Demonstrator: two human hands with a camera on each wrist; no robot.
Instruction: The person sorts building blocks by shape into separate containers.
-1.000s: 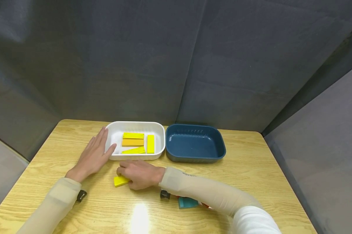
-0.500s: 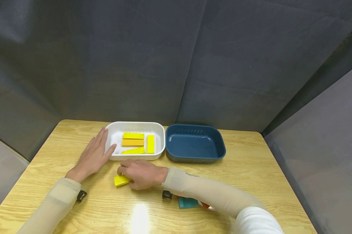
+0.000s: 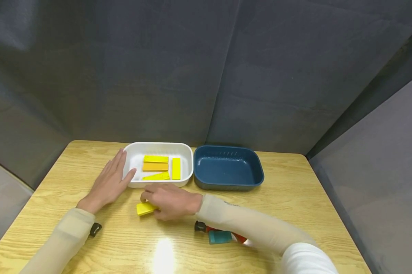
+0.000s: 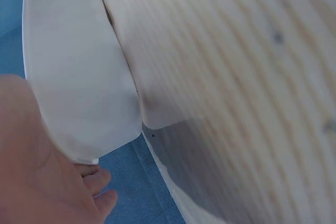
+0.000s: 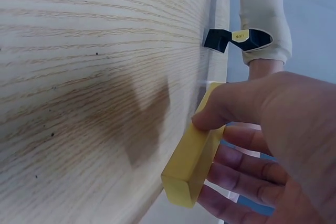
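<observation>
My right hand pinches a yellow rectangular block just in front of the white basin. In the right wrist view the thumb lies on one face of the block and the fingers are behind it, with a shadow on the tabletop beside it. My left hand rests along the basin's left end, its fingers straight and thumb over the front corner. The left wrist view shows that palm against the white wall. Inside the basin lie an orange block and several yellow blocks.
A dark blue basin stands right beside the white one at the table's back. Under my right forearm lie a teal object and a red one, partly covered. Grey cloth hangs behind the wooden table.
My right hand has shifted slightly right and back, bringing the yellow block along. More of the red object shows below the forearm. My left hand has stayed in place.
</observation>
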